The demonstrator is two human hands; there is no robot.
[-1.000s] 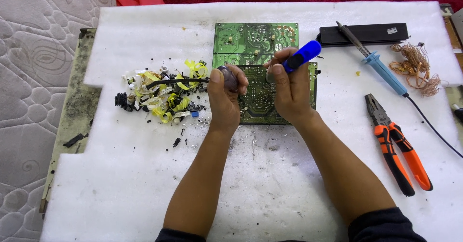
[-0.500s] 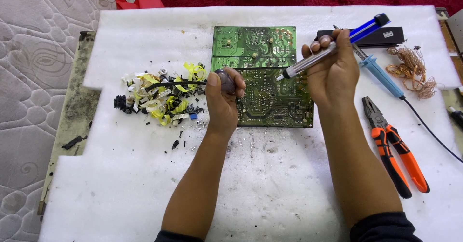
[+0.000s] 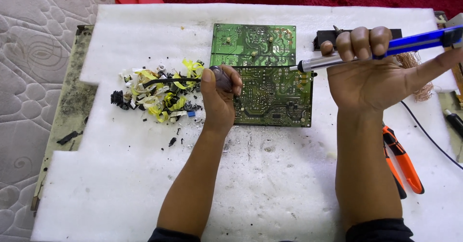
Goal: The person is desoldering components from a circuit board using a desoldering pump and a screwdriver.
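Observation:
A green circuit board (image 3: pixel 272 97) lies solder side up on a white foam sheet (image 3: pixel 270 184), with a second green board (image 3: pixel 253 44) butted against its far edge. My left hand (image 3: pixel 219 102) rests at the near board's left edge, fingers closed around a dark rounded part (image 3: pixel 223 78). My right hand (image 3: pixel 381 78) is lifted above the board's right side. It grips a blue and silver suction pump tool (image 3: pixel 415 41) held level, its metal tip (image 3: pixel 304 67) pointing left over the board's upper right corner.
A pile of yellow, black and white scraps (image 3: pixel 159 95) lies left of my left hand. Orange-handled pliers (image 3: pixel 405 162) lie at the right, partly under my forearm. A black bar (image 3: pixel 323 37), a copper wire tangle (image 3: pixel 422 90) and a black cable (image 3: pixel 429 136) are at the right.
My right hand has lifted the pump tool off the board and carried it right, turning it level. My left hand has stayed at the board's left edge.

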